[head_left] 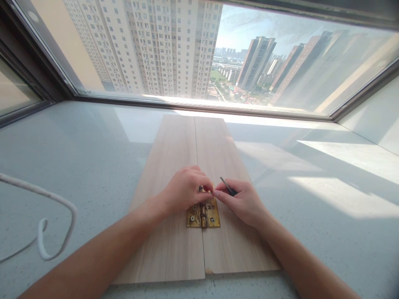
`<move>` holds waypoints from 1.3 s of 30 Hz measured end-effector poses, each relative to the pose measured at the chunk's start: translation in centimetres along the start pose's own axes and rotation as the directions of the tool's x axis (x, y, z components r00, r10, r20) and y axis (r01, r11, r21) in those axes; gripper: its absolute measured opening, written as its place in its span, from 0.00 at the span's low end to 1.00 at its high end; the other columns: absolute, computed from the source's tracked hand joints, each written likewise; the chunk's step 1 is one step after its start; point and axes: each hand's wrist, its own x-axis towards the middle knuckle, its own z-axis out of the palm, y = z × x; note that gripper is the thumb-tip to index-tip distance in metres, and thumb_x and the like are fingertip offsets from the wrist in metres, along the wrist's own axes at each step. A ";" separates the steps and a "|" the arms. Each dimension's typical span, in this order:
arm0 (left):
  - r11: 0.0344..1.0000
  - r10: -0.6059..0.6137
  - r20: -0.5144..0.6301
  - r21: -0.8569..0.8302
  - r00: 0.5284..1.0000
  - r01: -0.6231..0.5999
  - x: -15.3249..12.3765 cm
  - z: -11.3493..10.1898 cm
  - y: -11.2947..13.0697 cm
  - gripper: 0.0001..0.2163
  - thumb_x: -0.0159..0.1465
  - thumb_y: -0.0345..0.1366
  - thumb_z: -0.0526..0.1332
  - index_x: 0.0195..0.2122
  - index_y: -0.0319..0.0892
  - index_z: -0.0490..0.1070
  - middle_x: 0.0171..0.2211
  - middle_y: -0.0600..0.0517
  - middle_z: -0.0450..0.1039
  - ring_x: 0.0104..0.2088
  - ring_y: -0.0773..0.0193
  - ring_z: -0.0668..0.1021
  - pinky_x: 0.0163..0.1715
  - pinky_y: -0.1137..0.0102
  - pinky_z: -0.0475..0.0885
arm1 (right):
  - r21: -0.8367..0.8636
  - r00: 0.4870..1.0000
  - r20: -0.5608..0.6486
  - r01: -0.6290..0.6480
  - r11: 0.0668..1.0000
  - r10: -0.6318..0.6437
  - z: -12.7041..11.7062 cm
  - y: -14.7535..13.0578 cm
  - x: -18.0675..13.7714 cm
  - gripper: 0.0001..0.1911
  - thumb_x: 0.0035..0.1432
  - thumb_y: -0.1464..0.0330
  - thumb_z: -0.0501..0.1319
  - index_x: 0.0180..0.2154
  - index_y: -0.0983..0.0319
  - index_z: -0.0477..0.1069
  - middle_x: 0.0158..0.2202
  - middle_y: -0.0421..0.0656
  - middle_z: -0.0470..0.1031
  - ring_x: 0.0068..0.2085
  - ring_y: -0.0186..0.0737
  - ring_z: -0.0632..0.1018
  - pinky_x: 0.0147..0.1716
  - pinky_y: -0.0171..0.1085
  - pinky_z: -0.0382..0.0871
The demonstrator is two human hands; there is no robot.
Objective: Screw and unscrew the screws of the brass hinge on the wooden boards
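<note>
Left hand (183, 189) pressing down on brass hinge (203, 214), right hand (241, 199) pinching thin dark tool (227, 186), two wooden boards (174, 232) lying side by side.

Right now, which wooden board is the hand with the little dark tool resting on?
The right-hand board. The right hand holding the dark tool lies over it; the left-hand board is under the left hand.

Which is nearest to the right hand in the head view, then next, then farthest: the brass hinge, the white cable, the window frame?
From the right hand:
1. Brass hinge, touching its fingertips, on the seam between the two boards.
2. Window frame, far edge of the sill, straight ahead.
3. White cable, far left on the sill.
</note>
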 end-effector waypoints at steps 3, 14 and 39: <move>0.999 0.029 -0.012 -0.014 0.999 -0.030 0.0 0.1 -0.1 0.04 0.57 0.32 0.63 0.28 0.42 0.76 0.26 0.52 0.75 0.31 0.65 0.72 0.36 0.69 0.66 | 0.015 1.000 0.014 -0.008 1.000 0.008 -0.1 0.0 0.1 0.16 0.55 0.57 0.58 0.27 0.63 0.73 0.23 0.38 0.69 0.27 0.33 0.65 0.27 0.34 0.59; 0.980 -0.084 0.018 -0.178 0.996 0.086 0.0 0.0 -0.2 0.06 0.57 0.31 0.61 0.30 0.43 0.78 0.29 0.52 0.76 0.35 0.64 0.74 0.38 0.68 0.68 | 0.014 1.000 -0.009 -0.023 1.000 0.023 0.0 0.3 0.1 0.18 0.54 0.54 0.59 0.26 0.62 0.70 0.21 0.36 0.64 0.26 0.31 0.63 0.25 0.33 0.56; 0.979 -0.032 0.031 -0.201 0.999 0.038 0.0 0.0 -0.6 0.07 0.58 0.29 0.61 0.34 0.42 0.78 0.32 0.51 0.77 0.36 0.66 0.75 0.39 0.70 0.69 | 0.191 0.996 -0.024 -0.084 0.978 0.091 -0.3 -0.2 0.1 0.14 0.57 0.57 0.56 0.31 0.61 0.67 0.19 0.34 0.59 0.21 0.29 0.60 0.21 0.33 0.54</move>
